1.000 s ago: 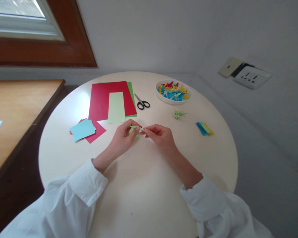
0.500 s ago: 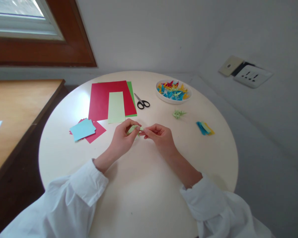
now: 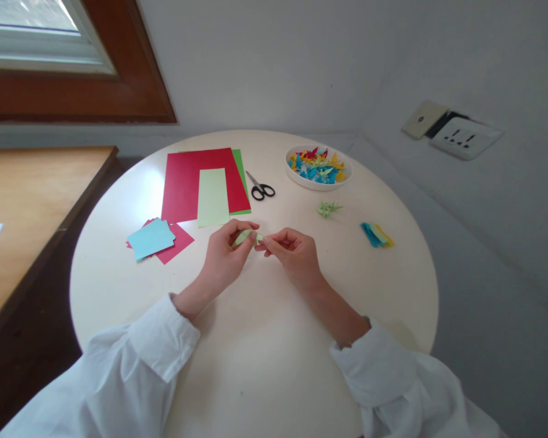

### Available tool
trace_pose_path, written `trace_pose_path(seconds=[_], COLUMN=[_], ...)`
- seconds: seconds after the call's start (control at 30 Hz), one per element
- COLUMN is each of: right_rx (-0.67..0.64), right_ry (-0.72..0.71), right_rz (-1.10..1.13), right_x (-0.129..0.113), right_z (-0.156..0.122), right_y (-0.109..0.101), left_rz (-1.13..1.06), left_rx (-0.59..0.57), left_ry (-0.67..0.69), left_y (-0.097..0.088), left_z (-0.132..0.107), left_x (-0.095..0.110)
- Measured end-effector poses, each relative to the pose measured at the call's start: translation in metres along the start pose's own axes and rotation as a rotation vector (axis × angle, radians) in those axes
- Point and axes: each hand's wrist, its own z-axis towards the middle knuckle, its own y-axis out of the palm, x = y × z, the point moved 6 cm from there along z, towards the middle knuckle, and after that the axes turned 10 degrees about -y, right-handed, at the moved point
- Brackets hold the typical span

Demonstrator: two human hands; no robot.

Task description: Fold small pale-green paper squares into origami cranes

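Between my hands, above the middle of the white round table [image 3: 265,365], is a small piece of folded pale green paper [image 3: 242,238]. My left hand [image 3: 228,250] pinches it between thumb and fingers, which cover part of it. The fingertips of my right hand [image 3: 295,252] are closed on its right end. Its exact folded shape is too small to make out. To the right, beyond my right hand, lies a little heap of folded pale green paper cranes [image 3: 329,209].
A white dish [image 3: 318,184] holds many coloured paper cranes. Black-handled scissors [image 3: 261,191] lie beside red sheets [image 3: 182,182] and a pale green strip [image 3: 212,198]. Light blue squares [image 3: 151,238] lie at left, folded coloured papers [image 3: 376,235] at right. The wall borders the table's far side.
Both hands stay nearly in place with the pale green paper. The paper has turned slightly between the fingers, and a point that hung below it no longer shows.
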Motion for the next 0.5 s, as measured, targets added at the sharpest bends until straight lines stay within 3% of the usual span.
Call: trace_pose_path(seconds=[0.5], right_rx=[0.040], right_ry=[-0.023], right_rz=[-0.013], right_x=[-0.0022], right_z=[-0.0020], right_y=[0.0000], left_rz=[-0.016], left_rx=[0.020], left_ry=[-0.005], left_y=[0.0006], left_z=[-0.0006], left_x=[-0.0011])
